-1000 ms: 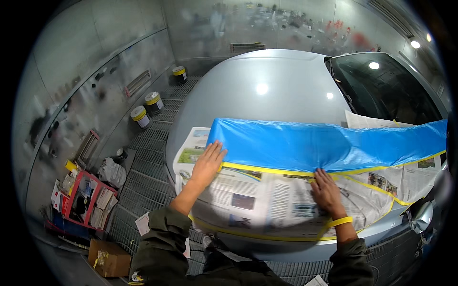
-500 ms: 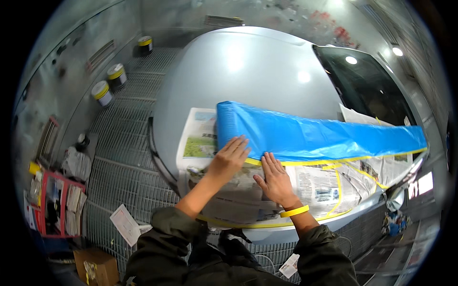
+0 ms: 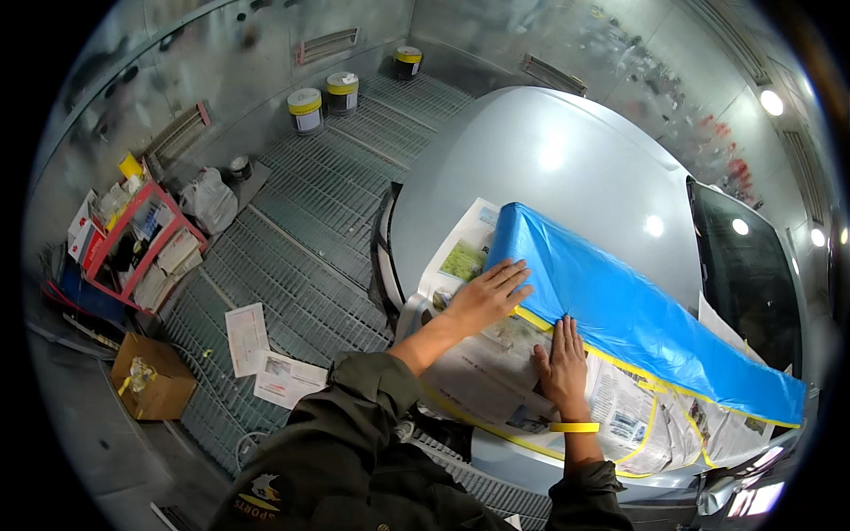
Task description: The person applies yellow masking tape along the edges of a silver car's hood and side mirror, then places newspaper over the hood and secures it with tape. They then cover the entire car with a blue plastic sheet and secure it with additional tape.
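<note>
A strip of blue plastic film (image 3: pixel 611 296) lies along the near side of a silver car hood (image 3: pixel 531 150). Yellow masking tape (image 3: pixel 620 361) runs down its near edge, over sheets of newspaper (image 3: pixel 482 380). My left hand (image 3: pixel 485 299) rests flat with fingers outstretched, its fingertips on the film's near left corner. A little to the right, my right hand (image 3: pixel 563 370) lies palm down on the newspaper, fingers extended to the taped edge and thumb spread. A yellow wristband (image 3: pixel 575 427) circles my right wrist. Neither hand grips anything.
Grated floor (image 3: pixel 301 203) surrounds the car's front. Several yellow-and-grey cans (image 3: pixel 305 113) stand by the wall. To the left are a red-framed rack (image 3: pixel 142 239) with papers, a plastic bag (image 3: pixel 210 200), an open cardboard box (image 3: pixel 152 376) and loose sheets (image 3: pixel 246 340). The windshield (image 3: pixel 744 257) lies right.
The view has turned left, so the car and film sit farther right and more of the floor shows. Both hands keep about the same places along the taped edge.
</note>
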The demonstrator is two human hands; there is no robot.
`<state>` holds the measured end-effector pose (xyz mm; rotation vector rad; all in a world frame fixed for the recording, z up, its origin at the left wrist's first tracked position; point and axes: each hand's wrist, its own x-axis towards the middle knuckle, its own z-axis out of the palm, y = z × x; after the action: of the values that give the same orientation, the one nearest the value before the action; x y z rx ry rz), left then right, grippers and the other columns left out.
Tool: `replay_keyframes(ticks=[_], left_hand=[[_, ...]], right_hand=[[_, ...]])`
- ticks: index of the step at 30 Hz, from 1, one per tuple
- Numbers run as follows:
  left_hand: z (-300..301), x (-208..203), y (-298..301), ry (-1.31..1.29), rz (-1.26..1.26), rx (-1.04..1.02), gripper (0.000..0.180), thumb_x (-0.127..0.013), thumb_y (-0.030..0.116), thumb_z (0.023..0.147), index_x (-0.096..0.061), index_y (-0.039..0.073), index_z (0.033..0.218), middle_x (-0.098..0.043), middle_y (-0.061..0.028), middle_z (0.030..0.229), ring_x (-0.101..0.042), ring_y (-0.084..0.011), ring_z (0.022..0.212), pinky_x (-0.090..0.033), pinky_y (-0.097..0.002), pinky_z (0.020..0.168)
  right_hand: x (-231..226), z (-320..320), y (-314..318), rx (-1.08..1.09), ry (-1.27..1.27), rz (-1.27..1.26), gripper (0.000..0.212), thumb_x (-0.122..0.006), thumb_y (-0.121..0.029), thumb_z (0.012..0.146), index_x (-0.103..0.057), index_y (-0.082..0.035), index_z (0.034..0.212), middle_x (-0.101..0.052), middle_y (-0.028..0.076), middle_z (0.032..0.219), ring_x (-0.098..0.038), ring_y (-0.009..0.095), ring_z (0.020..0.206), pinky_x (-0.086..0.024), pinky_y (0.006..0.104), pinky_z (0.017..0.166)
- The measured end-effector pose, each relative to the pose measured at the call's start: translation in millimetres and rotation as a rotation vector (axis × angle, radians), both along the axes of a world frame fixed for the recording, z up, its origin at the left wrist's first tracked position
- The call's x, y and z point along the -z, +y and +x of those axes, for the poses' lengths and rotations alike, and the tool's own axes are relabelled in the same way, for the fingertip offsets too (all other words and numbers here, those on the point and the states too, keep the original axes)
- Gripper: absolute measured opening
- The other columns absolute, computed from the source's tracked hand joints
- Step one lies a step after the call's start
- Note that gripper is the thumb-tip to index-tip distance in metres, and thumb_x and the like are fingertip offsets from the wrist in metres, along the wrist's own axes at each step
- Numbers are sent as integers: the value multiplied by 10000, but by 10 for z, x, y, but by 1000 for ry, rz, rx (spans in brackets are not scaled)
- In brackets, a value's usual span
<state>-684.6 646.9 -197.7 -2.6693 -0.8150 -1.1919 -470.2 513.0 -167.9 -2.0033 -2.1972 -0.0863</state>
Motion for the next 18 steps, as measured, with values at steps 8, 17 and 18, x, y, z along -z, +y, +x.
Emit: replay_keyframes(ticks=[8,17,18], left_hand=[[-1165,270,443,174,-25,-59,449,-615,19,841,-564,49,1287,-530,-130,1426,-417,-289,1410,-345,-463,1188],[-1402,462,715,139,56,184,335,-642,89,860,-675,60,1192,-626,-110,1328,-511,-267,1337,-367,-443,1166],[-1400,442,734,134,29,224,345,-615,103,879,-669,68,1218,-629,-113,1328,-516,-265,1332,-369,-442,1151]], right_hand=[[-40,-70,9,41,28,-2,715,-485,-462,1006,-424,116,1424,-387,283,1519,-330,415,1445,-269,488,1181],[124,-1055,278,202,-20,26,782,-534,-491,979,-369,104,1459,-343,283,1544,-276,400,1474,-225,462,1211],[222,-1217,374,204,-51,33,797,-524,-506,979,-351,98,1470,-321,279,1558,-252,387,1487,-204,456,1222]])
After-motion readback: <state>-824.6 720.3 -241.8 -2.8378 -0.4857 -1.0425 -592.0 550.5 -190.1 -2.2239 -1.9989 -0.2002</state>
